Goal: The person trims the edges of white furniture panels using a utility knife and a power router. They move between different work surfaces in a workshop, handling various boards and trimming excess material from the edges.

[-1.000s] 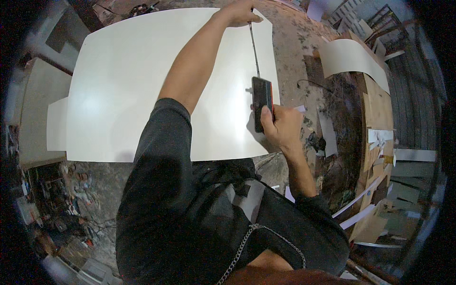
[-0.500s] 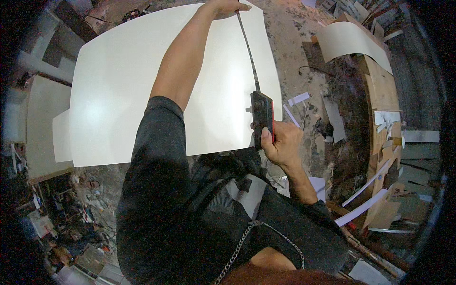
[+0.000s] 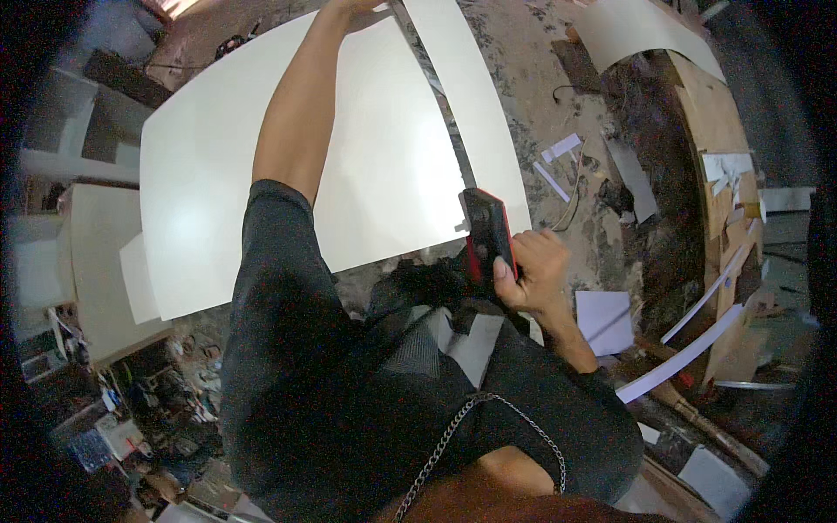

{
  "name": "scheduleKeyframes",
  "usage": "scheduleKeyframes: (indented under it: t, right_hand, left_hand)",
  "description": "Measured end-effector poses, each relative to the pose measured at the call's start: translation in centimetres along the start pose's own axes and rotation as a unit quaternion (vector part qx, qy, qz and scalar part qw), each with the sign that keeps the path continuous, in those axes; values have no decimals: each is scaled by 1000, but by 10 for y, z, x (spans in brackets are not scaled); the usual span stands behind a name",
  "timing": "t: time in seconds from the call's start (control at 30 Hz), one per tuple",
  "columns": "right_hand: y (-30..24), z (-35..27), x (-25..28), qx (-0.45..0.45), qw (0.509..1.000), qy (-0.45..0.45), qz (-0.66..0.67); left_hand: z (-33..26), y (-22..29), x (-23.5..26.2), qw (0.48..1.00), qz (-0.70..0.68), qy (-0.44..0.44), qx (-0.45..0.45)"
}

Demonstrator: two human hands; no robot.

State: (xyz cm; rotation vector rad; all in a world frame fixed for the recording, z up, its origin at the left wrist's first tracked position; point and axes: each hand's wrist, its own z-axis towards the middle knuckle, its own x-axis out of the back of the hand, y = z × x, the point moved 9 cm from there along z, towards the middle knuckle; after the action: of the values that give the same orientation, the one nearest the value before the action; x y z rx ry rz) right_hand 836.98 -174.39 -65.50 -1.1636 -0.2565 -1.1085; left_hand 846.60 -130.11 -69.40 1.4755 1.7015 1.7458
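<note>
A large white sheet (image 3: 227, 148) with a glossy face lies in front of me. A long gap splits it, widening toward the far side and showing the floor through it. A narrower white strip (image 3: 475, 113) is on the gap's right. My right hand (image 3: 536, 270) is closed around a black hand-held tool with red edges (image 3: 490, 235), at the near end of the gap; its exact kind is unclear. My left hand (image 3: 353, 4) reaches to the sheet's far side, left of the gap. The top of the picture cuts off its fingers.
Small pale offcuts (image 3: 561, 148) lie on the dirty floor at right. A curved white sheet (image 3: 649, 39) rests on wooden boards (image 3: 711, 113) farther right. Jumbled tools and scraps (image 3: 166, 401) fill the lower left, below a pale panel (image 3: 109, 261).
The gap has opened wider, and the right strip has parted further from the large sheet. The tool is slightly lower in view; my left hand has shifted left and up, mostly out of sight.
</note>
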Motion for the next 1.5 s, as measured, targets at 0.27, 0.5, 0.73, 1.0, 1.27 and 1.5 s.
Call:
scheduleKeyframes:
  t: [0.27,0.5,0.73,1.0,1.27,1.5]
  right_hand:
    - [19,-24,44,70,992,56,93]
    - [88,-68,112,226,935,73,262]
    - [147,-86,145,299,864,-104,392]
    - [281,-146,143,49,764,-120,632]
    - [257,-176,106,-54,857,-321,400]
    - [106,-249,5,141,872,-437,170]
  left_hand:
    - [-4,86,7,968,-124,118,-181]
    - [-121,164,-43,884,-15,316,-345]
    - [-225,175,-173,855,116,456,-216]
    - [-340,191,-326,712,221,590,-309]
    - [-582,91,-380,494,196,838,-124]
    - [-735,-17,-368,477,150,865,38]
